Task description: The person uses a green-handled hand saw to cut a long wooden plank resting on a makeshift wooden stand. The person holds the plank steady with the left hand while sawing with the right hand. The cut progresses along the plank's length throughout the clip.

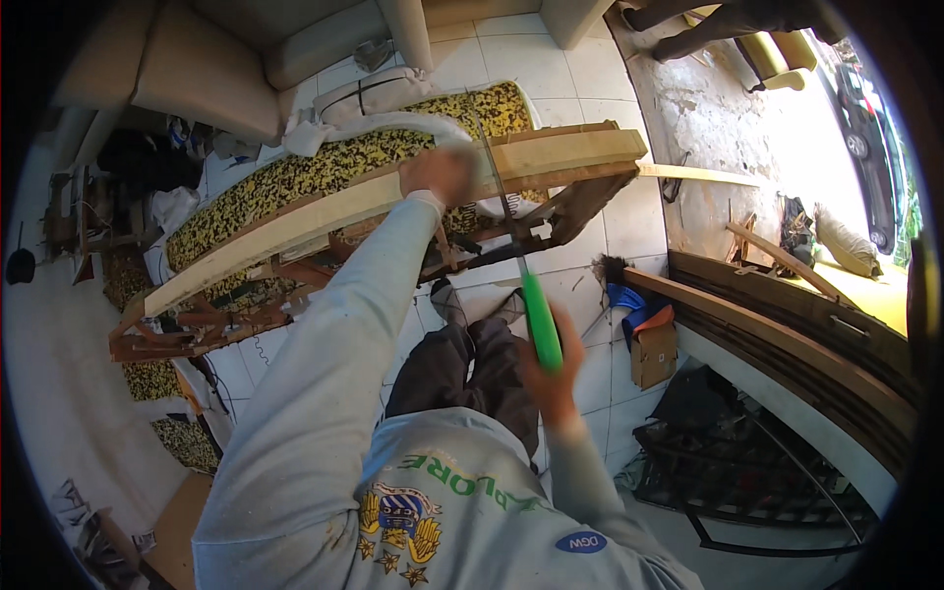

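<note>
My right hand (557, 382) is closed around the green handle of a handsaw (538, 317). The saw's long thin blade points away from me and lies across a pale curved wooden beam (280, 236), right of its middle. My left hand (431, 177) grips the beam from above, just left of the blade; its fingertips are partly blurred. Below the beam shows an old wooden sofa frame (202, 329) with dark slats and metal springs. Whether the blade has cut into the wood cannot be made out.
Mottled yellow-and-black foam (221, 224) lies behind the beam. Beige sofas (206, 84) stand at the far left. To the right are long timber boards (777, 329), a blue broom or brush (621, 297), a cardboard box (654, 356) and a black metal frame (747, 472). Another person's legs (703, 29) show at the far right.
</note>
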A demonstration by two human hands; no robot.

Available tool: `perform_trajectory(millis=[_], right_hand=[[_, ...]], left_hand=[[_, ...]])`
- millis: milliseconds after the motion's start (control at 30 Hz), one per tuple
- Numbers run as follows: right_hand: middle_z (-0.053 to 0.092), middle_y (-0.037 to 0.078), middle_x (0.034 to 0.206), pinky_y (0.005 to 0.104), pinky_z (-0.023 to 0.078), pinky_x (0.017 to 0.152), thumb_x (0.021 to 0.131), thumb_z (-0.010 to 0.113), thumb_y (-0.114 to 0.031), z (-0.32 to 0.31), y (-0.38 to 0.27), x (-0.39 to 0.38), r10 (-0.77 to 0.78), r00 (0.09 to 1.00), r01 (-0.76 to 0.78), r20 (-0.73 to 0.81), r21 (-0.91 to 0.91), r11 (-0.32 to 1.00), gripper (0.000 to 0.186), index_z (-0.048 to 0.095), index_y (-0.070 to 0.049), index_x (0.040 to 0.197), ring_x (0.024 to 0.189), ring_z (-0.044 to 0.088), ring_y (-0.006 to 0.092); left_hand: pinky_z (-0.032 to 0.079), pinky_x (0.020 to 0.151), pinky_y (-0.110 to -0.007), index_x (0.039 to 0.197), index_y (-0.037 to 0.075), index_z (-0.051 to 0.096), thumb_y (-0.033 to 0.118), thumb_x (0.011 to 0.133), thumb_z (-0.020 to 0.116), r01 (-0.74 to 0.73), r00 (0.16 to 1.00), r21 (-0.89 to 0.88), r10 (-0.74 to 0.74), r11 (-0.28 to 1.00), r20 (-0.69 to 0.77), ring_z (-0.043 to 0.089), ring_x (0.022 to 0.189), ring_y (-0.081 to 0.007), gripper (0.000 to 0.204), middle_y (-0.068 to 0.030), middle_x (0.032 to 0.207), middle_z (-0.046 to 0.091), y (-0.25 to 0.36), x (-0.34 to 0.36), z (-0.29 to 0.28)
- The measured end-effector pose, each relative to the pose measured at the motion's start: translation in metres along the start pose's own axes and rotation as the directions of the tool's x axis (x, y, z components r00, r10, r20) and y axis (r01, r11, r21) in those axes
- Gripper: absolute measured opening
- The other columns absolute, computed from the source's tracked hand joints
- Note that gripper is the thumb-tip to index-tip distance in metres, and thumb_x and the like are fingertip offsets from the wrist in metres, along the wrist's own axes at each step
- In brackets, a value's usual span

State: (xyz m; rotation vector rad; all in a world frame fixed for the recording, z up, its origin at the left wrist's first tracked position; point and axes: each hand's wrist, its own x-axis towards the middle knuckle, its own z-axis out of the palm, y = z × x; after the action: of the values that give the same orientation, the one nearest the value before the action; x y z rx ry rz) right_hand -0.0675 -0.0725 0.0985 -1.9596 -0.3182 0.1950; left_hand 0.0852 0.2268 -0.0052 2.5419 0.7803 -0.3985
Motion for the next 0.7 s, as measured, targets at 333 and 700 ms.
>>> perform_trajectory(millis=[333,700], right_hand=[[0.076,0.025,0.104,0.0430,0.057,0.085,0.089,0.075,-0.005,0.052,0.026,0.129,-0.008,0.999,0.009,-0.054,0.024,1.000,0.044,0.067,0.004,0.131,0.097,0.076,0.0388],[0.080,0.021,0.109,0.0379,0.060,0.087,0.092,0.067,-0.002,0.012,0.012,0.016,-0.089,0.993,0.083,-0.084,-0.071,0.994,0.045,0.068,0.003,0.136,0.096,0.079,0.0294]], left_hand=[[0.058,0.097,-0.053,0.106,0.005,0.085,0.058,0.102,0.042,-0.059,0.998,0.012,0.059,0.998,0.013,0.078,0.101,-0.0443,0.068,-0.0271,0.105,0.080,0.016,0.005,0.004],[0.059,0.096,-0.052,0.108,0.010,0.086,0.056,0.102,0.042,0.011,1.000,-0.004,-0.011,1.000,-0.027,0.078,0.102,-0.0420,0.064,-0.0236,0.107,0.081,0.001,-0.004,0.005]])
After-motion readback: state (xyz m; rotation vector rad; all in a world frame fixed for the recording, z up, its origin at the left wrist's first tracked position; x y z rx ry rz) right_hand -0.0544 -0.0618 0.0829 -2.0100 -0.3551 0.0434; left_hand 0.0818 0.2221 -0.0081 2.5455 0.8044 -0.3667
